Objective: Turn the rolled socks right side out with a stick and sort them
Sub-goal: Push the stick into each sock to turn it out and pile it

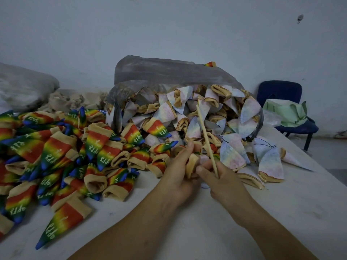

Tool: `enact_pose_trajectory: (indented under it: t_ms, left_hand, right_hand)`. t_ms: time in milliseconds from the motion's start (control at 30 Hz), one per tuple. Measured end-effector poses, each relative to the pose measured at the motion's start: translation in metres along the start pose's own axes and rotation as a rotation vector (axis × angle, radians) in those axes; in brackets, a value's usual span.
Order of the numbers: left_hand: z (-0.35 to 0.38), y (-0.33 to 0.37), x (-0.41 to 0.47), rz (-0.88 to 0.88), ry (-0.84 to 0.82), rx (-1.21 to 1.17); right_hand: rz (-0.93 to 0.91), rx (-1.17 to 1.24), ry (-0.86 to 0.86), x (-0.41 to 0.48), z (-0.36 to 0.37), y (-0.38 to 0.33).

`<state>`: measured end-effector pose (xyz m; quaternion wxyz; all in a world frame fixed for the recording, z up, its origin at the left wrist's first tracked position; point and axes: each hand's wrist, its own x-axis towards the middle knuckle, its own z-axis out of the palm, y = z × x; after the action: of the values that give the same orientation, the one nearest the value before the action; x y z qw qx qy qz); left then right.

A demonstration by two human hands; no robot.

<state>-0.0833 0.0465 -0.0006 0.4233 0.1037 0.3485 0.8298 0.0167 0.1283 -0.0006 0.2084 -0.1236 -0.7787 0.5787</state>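
My left hand (pixel 176 169) grips a rolled sock (pixel 191 165) by its tan cuff at the table's middle. My right hand (pixel 219 177) touches the same sock and holds a thin wooden stick (pixel 205 136), which slants up and away over the pile. A heap of pale, inside-out socks (pixel 210 117) spills from a clear plastic bag (pixel 165 72) behind my hands. On the left lies a spread of rainbow socks (pixel 56 147) printed "happy", right side out.
The white table (pixel 300 203) runs to an edge at the right. A blue chair (pixel 281 94) with green-and-white bags (pixel 287 113) stands past that edge. Another filled grey bag (pixel 24 87) and beige fabric (pixel 75 100) sit at the back left against the wall.
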Motion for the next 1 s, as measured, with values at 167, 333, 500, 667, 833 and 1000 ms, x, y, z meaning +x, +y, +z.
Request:
enact_pose_trajectory:
  t_ms: [167,333,500,667,833,1000]
  left_hand:
    - [-0.018,0.020,0.005,-0.009,-0.024,-0.335]
    - [-0.028,0.035,0.006,0.078,0.019,-0.491]
    - [-0.028,0.033,0.008,0.123,0.058,-0.476]
    - [-0.022,0.020,0.013,0.166,0.081,-0.173]
    - [-0.019,0.020,0.016,0.137,0.048,-0.278]
    - [-0.020,0.023,0.013,0.154,0.007,-0.326]
  right_hand:
    - [-0.082,-0.259,0.110,0.000,-0.016,0.003]
    - [-0.157,-0.648,0.034,-0.002,-0.036,0.007]
    - [-0.206,-0.843,0.038,0.002,-0.041,0.009]
    - [-0.200,-0.987,0.080,0.003,-0.029,0.015]
    - [-0.225,-1.104,0.088,0.001,-0.018,0.014]
    - [-0.176,-1.124,0.105,-0.001,0.009,0.016]
